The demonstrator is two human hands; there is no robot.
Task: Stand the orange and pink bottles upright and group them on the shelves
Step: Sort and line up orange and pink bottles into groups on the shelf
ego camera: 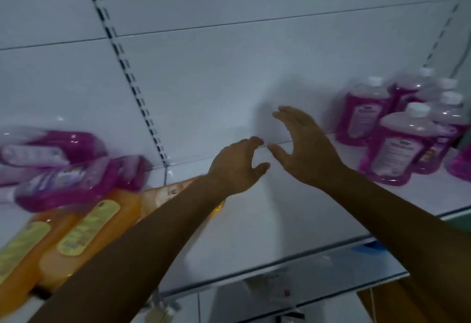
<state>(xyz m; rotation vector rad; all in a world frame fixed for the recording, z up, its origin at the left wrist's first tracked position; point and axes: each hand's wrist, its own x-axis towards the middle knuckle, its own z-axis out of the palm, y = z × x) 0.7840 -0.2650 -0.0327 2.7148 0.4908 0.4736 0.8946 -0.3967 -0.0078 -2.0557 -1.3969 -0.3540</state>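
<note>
Several pink bottles [393, 144] with white caps stand upright in a group at the right end of the white shelf [254, 220]. At the left, two pink bottles [76, 180] lie on their sides, and several orange bottles [86, 228] with yellow labels lie flat in front of them. My left hand [237, 167] and my right hand [303, 144] hover over the bare middle of the shelf, fingers relaxed, holding nothing. My left forearm covers part of one orange bottle.
A white back panel with a slotted upright [132, 85] rises behind the shelf. A lower shelf [280, 294] with small blurred items shows below the front edge. A cardboard box [382, 299] sits at the bottom right.
</note>
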